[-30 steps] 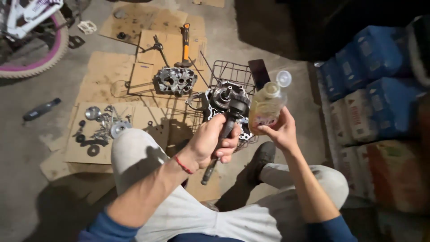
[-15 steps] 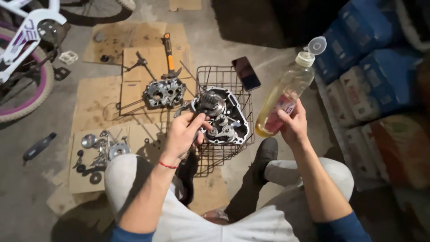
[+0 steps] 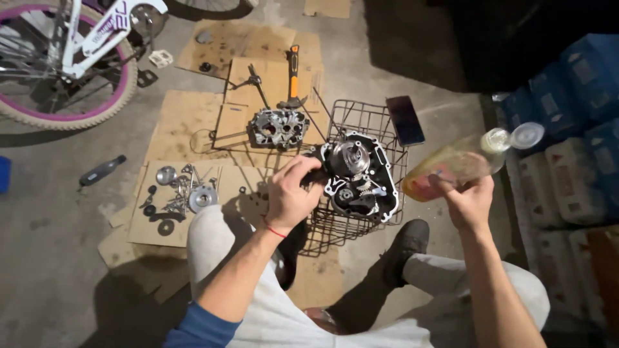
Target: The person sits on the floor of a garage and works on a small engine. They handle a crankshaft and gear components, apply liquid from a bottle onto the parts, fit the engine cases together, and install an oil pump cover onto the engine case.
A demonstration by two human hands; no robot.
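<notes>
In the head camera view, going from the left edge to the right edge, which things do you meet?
Bicycle wheel → dark handle on the floor → small metal parts on cardboard → left hand → engine case → phone → right hand with bottle → stacked sacks.

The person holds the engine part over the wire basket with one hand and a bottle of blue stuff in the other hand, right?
Not quite. The head view shows the liquid in the bottle is yellowish, not blue. The rest is right: the left hand holds the engine part over the wire basket, and the right hand holds the bottle.
</notes>
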